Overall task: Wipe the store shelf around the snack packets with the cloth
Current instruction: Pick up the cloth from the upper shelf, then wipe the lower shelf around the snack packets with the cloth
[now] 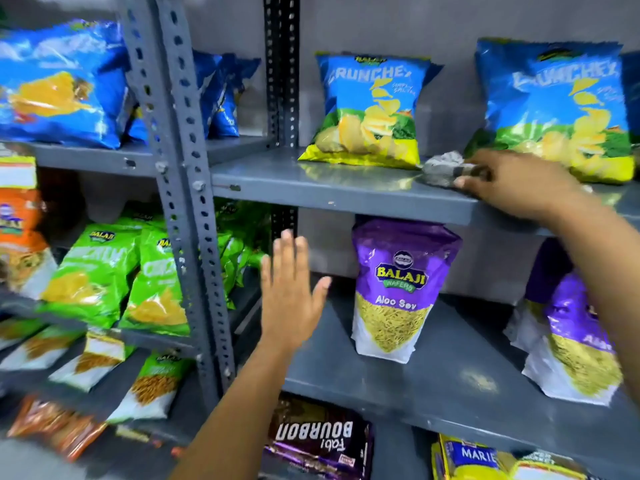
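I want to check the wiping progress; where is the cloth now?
In the head view, the grey cloth lies on the upper shelf, right of centre, under the right hand, in the gap between the two Crunchex packets.

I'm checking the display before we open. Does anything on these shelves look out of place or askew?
Nothing is spilled or torn. The Bourbon biscuit pack on the bottom shelf lies with its lettering upside down. The green packets on the left lean forward in a loose overlap. The Crunchex packets stand upright, with the cloth under the right hand between them.
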